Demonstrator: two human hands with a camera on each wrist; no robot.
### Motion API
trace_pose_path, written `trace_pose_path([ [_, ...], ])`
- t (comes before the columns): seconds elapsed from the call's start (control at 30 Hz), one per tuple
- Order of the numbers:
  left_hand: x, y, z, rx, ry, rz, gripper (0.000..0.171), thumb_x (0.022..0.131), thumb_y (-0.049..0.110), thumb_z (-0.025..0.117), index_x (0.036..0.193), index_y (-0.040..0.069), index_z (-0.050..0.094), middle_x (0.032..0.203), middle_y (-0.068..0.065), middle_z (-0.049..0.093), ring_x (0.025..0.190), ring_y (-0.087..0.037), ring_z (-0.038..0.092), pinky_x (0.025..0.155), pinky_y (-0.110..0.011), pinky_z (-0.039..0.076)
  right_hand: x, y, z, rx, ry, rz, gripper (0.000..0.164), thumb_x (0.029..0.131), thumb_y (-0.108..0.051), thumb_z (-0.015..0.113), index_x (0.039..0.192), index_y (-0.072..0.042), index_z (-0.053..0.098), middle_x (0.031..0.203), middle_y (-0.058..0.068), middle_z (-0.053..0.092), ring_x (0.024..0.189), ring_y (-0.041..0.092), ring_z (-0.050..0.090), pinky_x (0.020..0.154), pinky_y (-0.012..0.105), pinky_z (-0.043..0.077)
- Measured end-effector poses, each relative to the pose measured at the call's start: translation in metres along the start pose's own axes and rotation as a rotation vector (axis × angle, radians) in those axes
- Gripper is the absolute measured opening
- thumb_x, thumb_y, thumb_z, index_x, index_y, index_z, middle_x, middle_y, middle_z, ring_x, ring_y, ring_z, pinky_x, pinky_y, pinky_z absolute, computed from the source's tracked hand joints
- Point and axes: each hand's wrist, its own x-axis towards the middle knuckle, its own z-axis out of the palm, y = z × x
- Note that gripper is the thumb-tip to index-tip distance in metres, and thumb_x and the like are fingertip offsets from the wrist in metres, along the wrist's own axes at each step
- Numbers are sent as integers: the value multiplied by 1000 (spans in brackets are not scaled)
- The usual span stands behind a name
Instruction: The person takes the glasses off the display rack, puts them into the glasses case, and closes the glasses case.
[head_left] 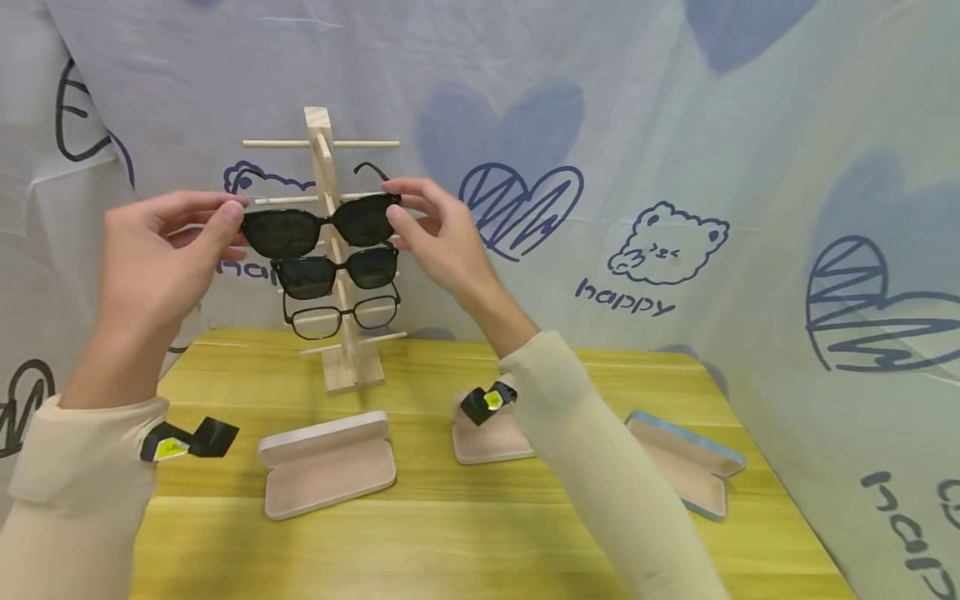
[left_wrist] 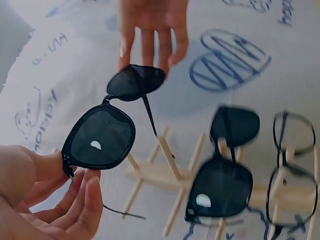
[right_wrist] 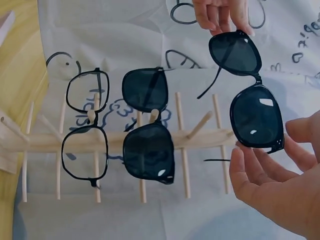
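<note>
Black sunglasses (head_left: 281, 233) with dark lenses are held level in front of a wooden glasses stand (head_left: 318, 123), temples unfolded toward it. My left hand (head_left: 153, 258) pinches one outer end of the frame between thumb and fingers. At the opposite hinge, my right hand (head_left: 446, 242) pinches the other end. Both wrist views show the sunglasses apart from the stand's main post. Lower on the stand hang a second pair of dark sunglasses (head_left: 306, 277) and, beneath it, black-framed clear glasses (head_left: 317, 323). Thin pegs stick out to both sides of the post.
Three opened glasses cases lie on the yellow wood-grain table (head_left: 450, 550): a pale pink case (head_left: 330, 483) at left, another pale case (head_left: 487, 450) partly behind my right sleeve, and a blue-edged case (head_left: 693, 483) at right. A printed cloth (head_left: 517, 50) hangs behind.
</note>
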Motion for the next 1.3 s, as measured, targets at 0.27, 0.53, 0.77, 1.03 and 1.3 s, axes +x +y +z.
trace_pose_path([
  [0.27, -38, 16, 5, 10, -37, 23, 31, 97, 25, 73, 122, 7, 75, 107, 15, 73, 74, 0, 73, 74, -10, 55, -36, -9, -17, -73, 33, -27, 32, 107, -18, 57, 135, -7, 65, 136, 11, 68, 100, 31, 72, 87, 36, 63],
  [0.53, -66, 21, 24, 48, -202, -31, 29, 94, 30, 77, 120, 17, 75, 107, 19, 74, 86, 3, 73, 74, -12, 51, -74, -6, -42, -149, 116, -31, 30, 107, -15, 57, 134, -5, 65, 129, 11, 71, 94, 25, 71, 85, 44, 63],
  [0.77, -82, 10, 50, -68, -317, -5, 42, 95, 19, 77, 135, 20, 65, 100, 12, 74, 92, -1, 75, 75, -15, 58, -105, 8, -64, -178, 113, 22, 36, 105, -14, 60, 140, -7, 61, 132, 10, 71, 101, 25, 73, 87, 38, 62],
  [1.03, -97, -6, 73, -187, -408, -51, 68, 95, 10, 75, 155, 15, 44, 97, 13, 73, 90, -5, 74, 77, -18, 59, -132, 31, -76, -196, 88, 128, 44, 105, -13, 59, 148, -9, 55, 135, 11, 70, 103, 28, 73, 86, 26, 60],
  [1.3, -114, -26, 100, -190, -471, -113, 69, 96, 10, 74, 157, 11, 43, 103, -4, 70, 91, -5, 72, 85, -18, 59, -162, 55, -86, -224, 80, 206, 47, 104, -15, 61, 150, -6, 54, 135, 13, 70, 107, 29, 73, 88, 25, 60],
])
